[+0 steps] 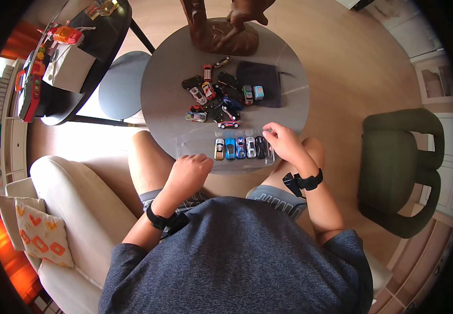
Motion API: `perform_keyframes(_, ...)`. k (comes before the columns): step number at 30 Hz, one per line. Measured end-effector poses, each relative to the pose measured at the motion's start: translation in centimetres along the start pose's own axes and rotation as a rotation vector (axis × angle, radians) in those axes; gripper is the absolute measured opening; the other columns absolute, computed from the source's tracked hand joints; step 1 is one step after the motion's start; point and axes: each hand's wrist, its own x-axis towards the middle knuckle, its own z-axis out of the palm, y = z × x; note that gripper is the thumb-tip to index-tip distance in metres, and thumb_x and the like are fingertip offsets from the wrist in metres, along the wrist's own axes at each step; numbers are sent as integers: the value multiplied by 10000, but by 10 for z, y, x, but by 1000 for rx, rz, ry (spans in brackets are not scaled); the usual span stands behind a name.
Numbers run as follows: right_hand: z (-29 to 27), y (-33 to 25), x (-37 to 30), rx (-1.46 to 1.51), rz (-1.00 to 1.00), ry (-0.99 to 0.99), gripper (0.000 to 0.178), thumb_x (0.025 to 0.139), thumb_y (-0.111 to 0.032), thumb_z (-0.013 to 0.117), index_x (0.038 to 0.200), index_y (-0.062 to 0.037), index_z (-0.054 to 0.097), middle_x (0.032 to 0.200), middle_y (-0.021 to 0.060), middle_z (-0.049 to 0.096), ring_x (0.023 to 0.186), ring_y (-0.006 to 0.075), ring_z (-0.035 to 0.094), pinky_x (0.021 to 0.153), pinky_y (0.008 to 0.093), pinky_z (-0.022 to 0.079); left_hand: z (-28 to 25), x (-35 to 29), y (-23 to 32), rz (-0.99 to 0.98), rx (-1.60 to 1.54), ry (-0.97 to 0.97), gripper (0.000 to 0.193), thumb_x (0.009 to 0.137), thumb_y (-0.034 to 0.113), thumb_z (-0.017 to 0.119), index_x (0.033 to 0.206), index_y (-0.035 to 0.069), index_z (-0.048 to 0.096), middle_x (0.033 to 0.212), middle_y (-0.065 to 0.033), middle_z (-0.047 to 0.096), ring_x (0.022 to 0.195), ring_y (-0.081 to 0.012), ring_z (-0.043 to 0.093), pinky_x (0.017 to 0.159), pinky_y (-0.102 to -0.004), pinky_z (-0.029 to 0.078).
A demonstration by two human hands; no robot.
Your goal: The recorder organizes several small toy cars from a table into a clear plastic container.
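Likely light and rigid, the toy cars in the clear tray suit side holds; left hand curled, right hand half-spread at its edges, any pinch unclear.

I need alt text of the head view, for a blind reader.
A person's left hand and right hand are at a clear plastic tray holding five toy cars in a row; beyond it, more toy cars lie on a round gray table, near a brown sculpture.

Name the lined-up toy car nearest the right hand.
The black car, right end of the row of five; the other four cars sit farther left.
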Motion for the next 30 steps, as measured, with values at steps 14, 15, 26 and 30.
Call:
perform_keyframes(14, 10, -7, 0, 111, 53, 40, 215, 1001, -102, 585, 1172, 23, 625, 880, 117, 705, 621, 155, 663, 593, 314, 532, 19, 16, -5, 29, -236, -59, 157, 772, -19, 556, 909, 27, 617, 1026, -152, 644, 1014, -375, 632, 870, -470, 527)
perform_keyframes(15, 10, -7, 0, 111, 51, 41, 215, 1001, -102, 585, 1172, 23, 625, 880, 117, 705, 621, 155, 663, 593, 314, 532, 18, 16, -4, 21, -218, -54, 160, 794, -13, 544, 918, 30, 636, 1032, -148, 646, 1026, -362, 637, 876, -470, 528)
perform_keyframes(26, 11, -9, -1, 90, 34, 56, 221, 1017, -118, 561, 1173, 17, 642, 853, 110, 688, 617, 161, 667, 598, 320, 535, 32, 12, -4, -2, -135, 57, 196, 839, 26, 591, 1030, 41, 631, 1282, -191, 580, 1148, -386, 598, 966, -469, 507)
perform_keyframes(30, 13, -10, 0, 76, 61, 60, 233, 1021, -141, 556, 1165, 10, 659, 895, 186, 712, 615, 231, 690, 619, 370, 549, 28, 14, -7, -12, -126, 46, 156, 838, 22, 604, 993, 35, 620, 1329, -202, 561, 1189, -396, 577, 997, -472, 495)
